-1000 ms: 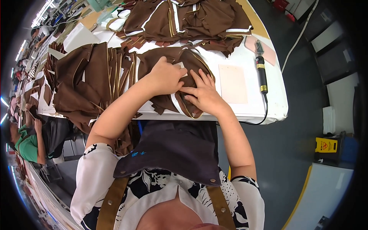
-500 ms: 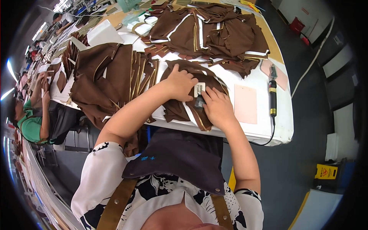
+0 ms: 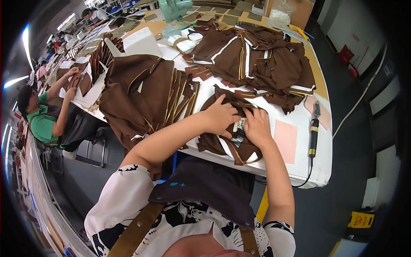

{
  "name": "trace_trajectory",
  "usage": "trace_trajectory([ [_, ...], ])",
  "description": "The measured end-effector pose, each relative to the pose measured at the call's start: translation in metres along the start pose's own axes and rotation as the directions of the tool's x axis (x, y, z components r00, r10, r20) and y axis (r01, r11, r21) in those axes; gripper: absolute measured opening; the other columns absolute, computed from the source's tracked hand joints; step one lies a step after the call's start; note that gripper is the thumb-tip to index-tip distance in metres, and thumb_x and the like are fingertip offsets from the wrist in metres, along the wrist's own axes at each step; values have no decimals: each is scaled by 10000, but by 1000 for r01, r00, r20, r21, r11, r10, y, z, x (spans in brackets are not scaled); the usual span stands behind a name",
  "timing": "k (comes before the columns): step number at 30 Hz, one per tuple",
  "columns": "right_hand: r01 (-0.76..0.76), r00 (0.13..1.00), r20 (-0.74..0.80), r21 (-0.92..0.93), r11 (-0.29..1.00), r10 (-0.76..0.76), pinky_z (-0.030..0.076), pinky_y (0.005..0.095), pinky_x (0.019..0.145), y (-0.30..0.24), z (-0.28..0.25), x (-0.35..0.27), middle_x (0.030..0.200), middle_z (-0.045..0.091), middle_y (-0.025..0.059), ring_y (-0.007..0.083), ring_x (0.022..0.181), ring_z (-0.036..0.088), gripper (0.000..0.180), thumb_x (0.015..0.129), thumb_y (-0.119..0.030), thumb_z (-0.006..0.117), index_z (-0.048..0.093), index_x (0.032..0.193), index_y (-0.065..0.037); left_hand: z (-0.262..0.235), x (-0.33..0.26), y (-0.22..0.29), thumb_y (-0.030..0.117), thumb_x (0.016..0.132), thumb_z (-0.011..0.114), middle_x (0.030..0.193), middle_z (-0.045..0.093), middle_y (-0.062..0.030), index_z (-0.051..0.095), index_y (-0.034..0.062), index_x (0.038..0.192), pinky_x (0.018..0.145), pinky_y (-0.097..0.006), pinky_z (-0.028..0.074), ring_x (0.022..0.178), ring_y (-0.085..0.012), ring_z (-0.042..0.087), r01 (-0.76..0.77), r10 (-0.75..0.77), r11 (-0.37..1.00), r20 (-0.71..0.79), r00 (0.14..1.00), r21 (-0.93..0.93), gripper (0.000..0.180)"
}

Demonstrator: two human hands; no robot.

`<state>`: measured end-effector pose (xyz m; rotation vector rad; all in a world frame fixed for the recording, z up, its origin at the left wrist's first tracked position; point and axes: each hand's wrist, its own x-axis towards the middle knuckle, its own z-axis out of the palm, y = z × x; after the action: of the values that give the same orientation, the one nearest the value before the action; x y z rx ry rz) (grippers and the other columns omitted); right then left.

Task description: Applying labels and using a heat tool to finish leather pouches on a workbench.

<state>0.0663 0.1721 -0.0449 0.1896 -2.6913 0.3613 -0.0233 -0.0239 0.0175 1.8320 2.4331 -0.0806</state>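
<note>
A brown fabric piece point(image 3: 209, 144) with a brass zipper edge point(image 3: 236, 155) and white strips lies in front of me near the table's edge. My left hand point(image 3: 219, 116) rests on it, thumb apart from the fingers. Close beside it, my right hand point(image 3: 257, 128) lies on the cloth with fingers stretched toward a raised fold point(image 3: 233, 99) at the far side. Between the hands show a white printed label point(image 3: 239, 125) and a shiny black tag point(image 3: 237, 138). The undersides of my fingertips are hidden.
Brown zippered pieces are stacked left point(image 3: 137, 90) and heaped behind point(image 3: 274, 55). A hot-knife-like tool point(image 3: 314, 132) with a cord lies right, past a pink sheet point(image 3: 285, 141). White bundles point(image 3: 185, 41) and a green fan point(image 3: 174, 9) stand farther back. A person in green point(image 3: 45, 124) works at left.
My right hand has moved from beside the labels up toward the cloth's far side, where a fold now rises. My left hand stays on the cloth. The whole view has shifted.
</note>
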Motion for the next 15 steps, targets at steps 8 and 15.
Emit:
trace_trajectory([
  [8,130,990,-49,6,991,-130,439,469,988,-7,-30,1,1248,594,151,344,1170,527,461,823,-91,659,622,1280,-39,14,-3,9,464,728,810,1251,642,-86,658,66,1175,1180,-610,252,1297,-302,513,-63,50,997,-220,974,-49,618],
  [15,-568,822,-197,-342,748,534,440,472,985,-5,-72,-66,1206,629,209,366,1149,573,755,775,-292,829,504,1382,17,24,-10,6,367,738,796,1133,596,-84,661,145,1266,1093,-526,361,1134,-320,533,-52,-59,960,-379,923,-276,588],
])
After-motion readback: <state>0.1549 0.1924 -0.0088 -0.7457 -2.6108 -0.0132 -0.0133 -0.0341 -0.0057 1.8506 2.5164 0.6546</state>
